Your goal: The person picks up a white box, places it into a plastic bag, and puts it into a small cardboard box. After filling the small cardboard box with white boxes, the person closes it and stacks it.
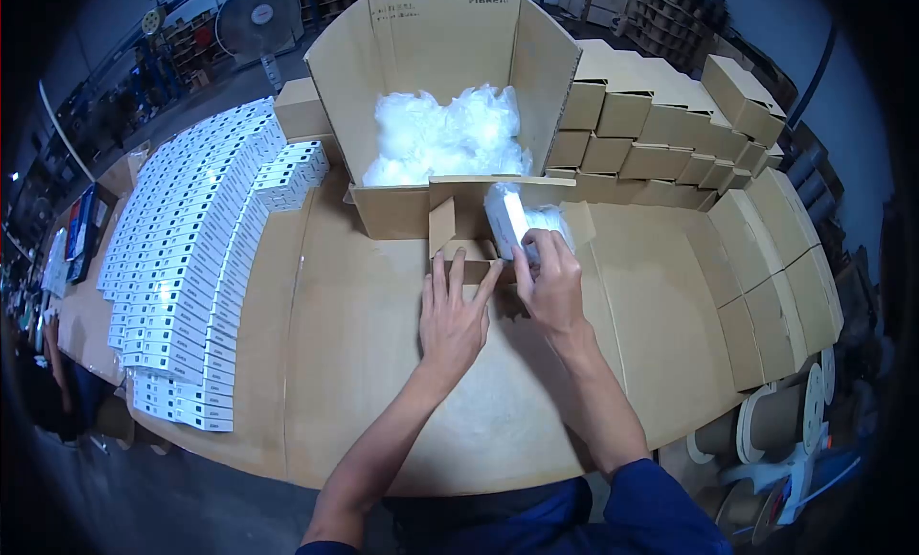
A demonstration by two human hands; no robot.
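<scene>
A small open cardboard box (466, 264) stands at the middle of the table, in front of a large carton. My left hand (455, 316) lies against its front edge with the fingers spread. At its right side my right hand (553, 279) pinches a white item wrapped in clear plastic (512, 220), held upright and a little tilted. More clear wrap shows just behind my right fingers. The large carton (445, 38) holds a heap of plastic-wrapped items (445, 134).
Stacks of small white boxes (187, 258) cover the left side of the table (364, 363). Closed brown boxes (661, 124) are piled at the back right, with more (775, 258) along the right edge. White-rimmed reels (780, 416) stand below right. A person's arm shows at far left.
</scene>
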